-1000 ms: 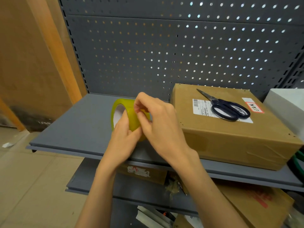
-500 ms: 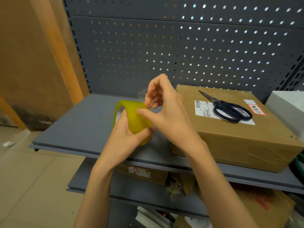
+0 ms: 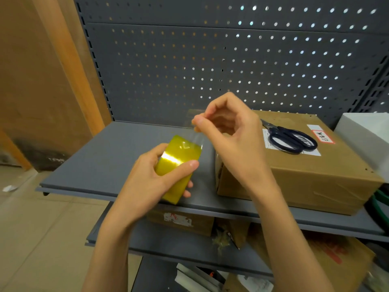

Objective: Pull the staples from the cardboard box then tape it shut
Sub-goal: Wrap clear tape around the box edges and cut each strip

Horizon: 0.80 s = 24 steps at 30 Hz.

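Note:
My left hand (image 3: 145, 184) grips a yellow tape roll (image 3: 179, 163) above the front of the grey shelf (image 3: 101, 165). My right hand (image 3: 233, 140) pinches the free end of the clear tape (image 3: 196, 137), lifted up and away from the roll. The closed brown cardboard box (image 3: 311, 175) sits on the shelf just right of my hands, with a white label on top. Black-handled scissors (image 3: 292, 139) lie on the box's lid.
A grey pegboard (image 3: 231, 66) backs the shelf. A white box (image 3: 364, 140) stands at the far right. Lower shelves hold more cardboard boxes (image 3: 328, 262) and papers. A wooden panel (image 3: 42, 81) stands at the left.
My right hand peeled the tape's end off the roll and drew it upward. My left hand turned the roll so its face points up.

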Each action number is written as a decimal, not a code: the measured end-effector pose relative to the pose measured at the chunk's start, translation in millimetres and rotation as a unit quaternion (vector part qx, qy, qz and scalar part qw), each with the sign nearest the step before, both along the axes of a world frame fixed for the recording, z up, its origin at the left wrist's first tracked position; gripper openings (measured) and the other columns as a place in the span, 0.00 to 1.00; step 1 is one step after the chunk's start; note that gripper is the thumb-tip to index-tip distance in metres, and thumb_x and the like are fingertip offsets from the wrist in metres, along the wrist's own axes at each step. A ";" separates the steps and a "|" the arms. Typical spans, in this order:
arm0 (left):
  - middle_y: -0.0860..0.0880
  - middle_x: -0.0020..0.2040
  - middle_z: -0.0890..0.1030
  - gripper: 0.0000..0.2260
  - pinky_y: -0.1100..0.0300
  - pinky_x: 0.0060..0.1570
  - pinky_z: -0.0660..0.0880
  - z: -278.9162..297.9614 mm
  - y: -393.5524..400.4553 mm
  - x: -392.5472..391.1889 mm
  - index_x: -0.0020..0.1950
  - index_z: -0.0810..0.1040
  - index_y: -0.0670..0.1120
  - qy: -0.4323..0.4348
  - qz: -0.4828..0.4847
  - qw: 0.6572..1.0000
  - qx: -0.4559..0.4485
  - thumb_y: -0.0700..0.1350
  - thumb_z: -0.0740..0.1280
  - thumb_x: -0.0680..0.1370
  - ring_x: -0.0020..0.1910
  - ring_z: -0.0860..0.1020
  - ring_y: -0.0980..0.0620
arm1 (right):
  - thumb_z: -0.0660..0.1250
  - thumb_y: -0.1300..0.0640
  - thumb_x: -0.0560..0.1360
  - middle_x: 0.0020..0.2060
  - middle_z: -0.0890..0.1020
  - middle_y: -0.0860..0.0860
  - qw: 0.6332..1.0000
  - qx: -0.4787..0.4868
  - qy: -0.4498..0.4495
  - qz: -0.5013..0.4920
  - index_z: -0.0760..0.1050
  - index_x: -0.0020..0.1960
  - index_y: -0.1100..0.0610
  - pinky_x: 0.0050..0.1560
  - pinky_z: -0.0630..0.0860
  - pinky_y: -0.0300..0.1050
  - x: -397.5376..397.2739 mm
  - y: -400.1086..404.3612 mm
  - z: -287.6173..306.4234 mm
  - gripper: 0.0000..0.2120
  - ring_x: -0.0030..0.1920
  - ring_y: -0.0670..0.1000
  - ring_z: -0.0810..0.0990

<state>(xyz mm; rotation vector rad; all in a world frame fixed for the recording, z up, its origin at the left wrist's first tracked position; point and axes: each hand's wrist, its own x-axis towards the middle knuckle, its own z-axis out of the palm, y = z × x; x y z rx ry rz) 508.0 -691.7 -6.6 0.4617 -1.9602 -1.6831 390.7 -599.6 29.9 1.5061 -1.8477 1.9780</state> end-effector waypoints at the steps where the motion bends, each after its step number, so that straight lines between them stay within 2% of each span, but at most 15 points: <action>1: 0.45 0.32 0.81 0.17 0.59 0.28 0.77 2.3 3.8 1.7 0.51 0.76 0.43 -0.008 -0.015 1.000 0.005 0.49 0.70 0.66 0.28 0.81 0.48 | 0.69 0.65 0.73 0.37 0.81 0.53 1.000 -0.001 0.004 -0.006 0.70 0.40 0.54 0.42 0.78 0.44 -1.4 1.3 1.3 0.10 0.39 0.50 0.82; 5: 0.46 0.29 0.79 0.19 0.59 0.27 0.76 2.1 14.7 1.8 0.53 0.75 0.43 -0.038 -0.034 0.999 0.001 0.53 0.69 0.67 0.26 0.79 0.48 | 0.68 0.65 0.73 0.36 0.80 0.50 0.999 0.008 0.024 -0.021 0.71 0.40 0.54 0.43 0.77 0.41 -3.5 6.1 0.7 0.09 0.38 0.48 0.81; 10: 0.46 0.31 0.80 0.16 0.52 0.30 0.80 6.2 26.4 0.2 0.47 0.74 0.45 -0.096 0.005 0.994 -0.053 0.56 0.70 0.70 0.28 0.82 0.46 | 0.68 0.64 0.73 0.35 0.78 0.45 0.995 0.035 0.080 -0.054 0.73 0.42 0.59 0.43 0.74 0.35 7.5 12.6 -4.4 0.04 0.39 0.41 0.78; 13: 0.44 0.30 0.81 0.17 0.48 0.33 0.81 11.1 33.0 4.1 0.46 0.74 0.44 -0.112 0.015 0.992 -0.056 0.57 0.69 0.70 0.28 0.82 0.45 | 0.68 0.66 0.73 0.35 0.78 0.45 0.997 0.000 0.069 -0.040 0.72 0.41 0.58 0.44 0.74 0.36 13.2 16.7 1.2 0.06 0.39 0.42 0.78; 16: 0.42 0.29 0.81 0.16 0.49 0.35 0.81 13.9 37.0 6.5 0.45 0.74 0.43 -0.115 0.004 0.993 -0.016 0.56 0.69 0.72 0.27 0.81 0.44 | 0.68 0.67 0.73 0.36 0.78 0.49 0.998 -0.044 0.048 -0.007 0.71 0.41 0.58 0.44 0.76 0.42 16.6 19.7 10.2 0.08 0.39 0.50 0.80; 20: 0.43 0.29 0.80 0.19 0.52 0.34 0.80 10.2 52.0 9.3 0.49 0.75 0.43 -0.087 -0.025 0.994 0.067 0.57 0.68 0.68 0.27 0.80 0.47 | 0.67 0.66 0.74 0.37 0.79 0.55 1.000 -0.025 0.002 -0.008 0.69 0.40 0.55 0.45 0.78 0.46 3.6 24.7 5.3 0.10 0.40 0.54 0.81; 22: 0.43 0.33 0.83 0.20 0.51 0.38 0.81 7.5 57.8 9.5 0.53 0.75 0.44 -0.086 -0.047 0.990 0.105 0.56 0.66 0.68 0.31 0.82 0.46 | 0.67 0.65 0.74 0.36 0.79 0.54 1.000 -0.001 -0.021 -0.017 0.69 0.41 0.56 0.46 0.78 0.47 -8.2 30.3 -2.6 0.09 0.40 0.53 0.82; 24: 0.42 0.37 0.84 0.17 0.51 0.41 0.81 7.6 61.9 9.5 0.55 0.73 0.45 -0.088 -0.079 0.983 0.140 0.54 0.64 0.72 0.35 0.83 0.45 | 0.68 0.64 0.74 0.35 0.78 0.48 0.999 0.020 -0.044 -0.022 0.69 0.41 0.56 0.46 0.78 0.50 -17.7 35.8 -9.8 0.08 0.40 0.52 0.82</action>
